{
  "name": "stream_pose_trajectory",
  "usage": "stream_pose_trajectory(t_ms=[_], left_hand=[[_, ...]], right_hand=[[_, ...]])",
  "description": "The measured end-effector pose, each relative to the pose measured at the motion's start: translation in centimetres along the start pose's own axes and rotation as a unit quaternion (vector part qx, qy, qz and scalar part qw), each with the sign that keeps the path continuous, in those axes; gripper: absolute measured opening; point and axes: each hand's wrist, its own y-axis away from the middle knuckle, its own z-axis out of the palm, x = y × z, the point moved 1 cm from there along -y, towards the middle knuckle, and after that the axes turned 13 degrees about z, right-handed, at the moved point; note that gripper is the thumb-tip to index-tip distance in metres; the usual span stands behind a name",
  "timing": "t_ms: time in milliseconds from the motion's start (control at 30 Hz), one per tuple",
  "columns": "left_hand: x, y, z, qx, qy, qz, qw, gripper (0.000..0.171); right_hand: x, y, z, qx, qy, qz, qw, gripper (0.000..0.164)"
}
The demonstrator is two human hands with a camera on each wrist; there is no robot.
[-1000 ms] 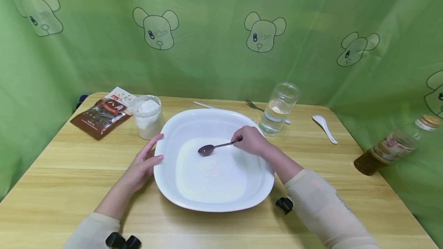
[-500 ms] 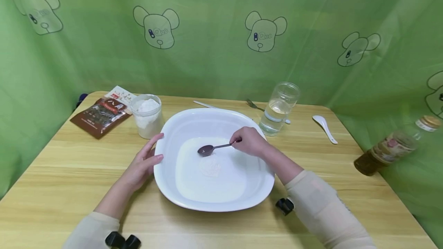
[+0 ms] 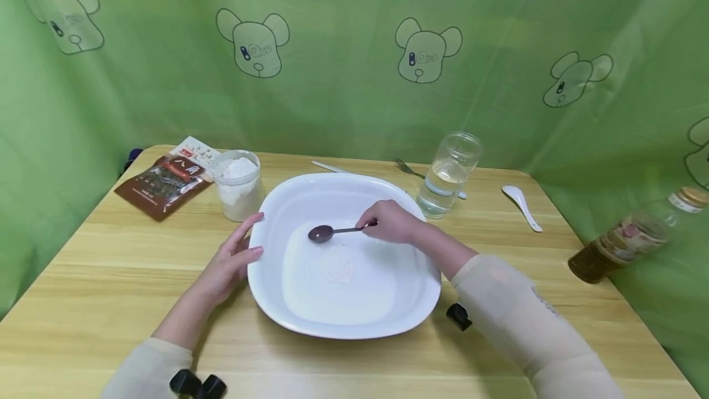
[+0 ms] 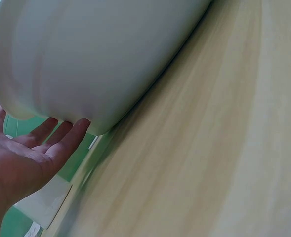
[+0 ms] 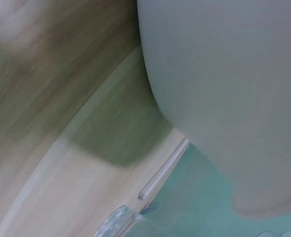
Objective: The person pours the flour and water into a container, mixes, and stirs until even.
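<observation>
A large white basin (image 3: 343,319) stands in the middle of the table, with a faint patch of white powder (image 3: 339,268) on its floor. My left hand (image 3: 224,266) holds the basin's left side, thumb at the rim; the left wrist view shows fingertips (image 4: 81,123) against the outer wall. My right hand (image 3: 390,221) reaches over the right side and pinches the handle of a small dark brown spoon (image 3: 320,234). The spoon's bowl points left, inside the basin toward the far half. In the right wrist view the basin wall (image 5: 224,98) hides the right hand.
Left of the basin stand a jar of white powder (image 3: 238,189) and a brown spice packet (image 3: 163,186). Behind right are a glass jar of water (image 3: 440,183) and a fork (image 3: 407,168). Farther right lie a white spoon (image 3: 522,207) and a tilted-looking bottle of brown liquid (image 3: 620,242).
My right hand has shifted slightly left and away from me with the brown spoon, its bowl moving the same way. My left hand stays at the basin's rim.
</observation>
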Motion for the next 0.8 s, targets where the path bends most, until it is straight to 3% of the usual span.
stream_pose_trajectory(t_ms=[100, 267, 433, 567, 800], left_hand=[[0.0, 0.0, 0.1, 0.002, -0.001, -0.002, 1.0, 0.06], [0.4, 0.0, 0.1, 0.006, -0.001, 0.001, 1.0, 0.061], [0.6, -0.1, 0.0, 0.005, 0.001, 0.004, 1.0, 0.06], [0.4, -0.1, -0.1, 0.005, -0.002, 0.003, 1.0, 0.06], [0.1, 0.0, -0.1, 0.001, -0.001, -0.006, 1.0, 0.062]], right_hand=[[-0.6, 0.7, 0.0, -0.041, -0.001, -0.039, 0.998, 0.016], [-0.7, 2.8, -1.0, -0.08, 0.021, -0.051, 0.995, 0.015], [0.3, 4.6, -2.3, -0.072, 0.056, -0.038, 0.995, 0.014], [0.8, 4.8, -3.0, -0.051, 0.073, -0.021, 0.996, 0.014], [0.3, 5.0, -4.7, -0.075, 0.09, 0.006, 0.993, 0.016]])
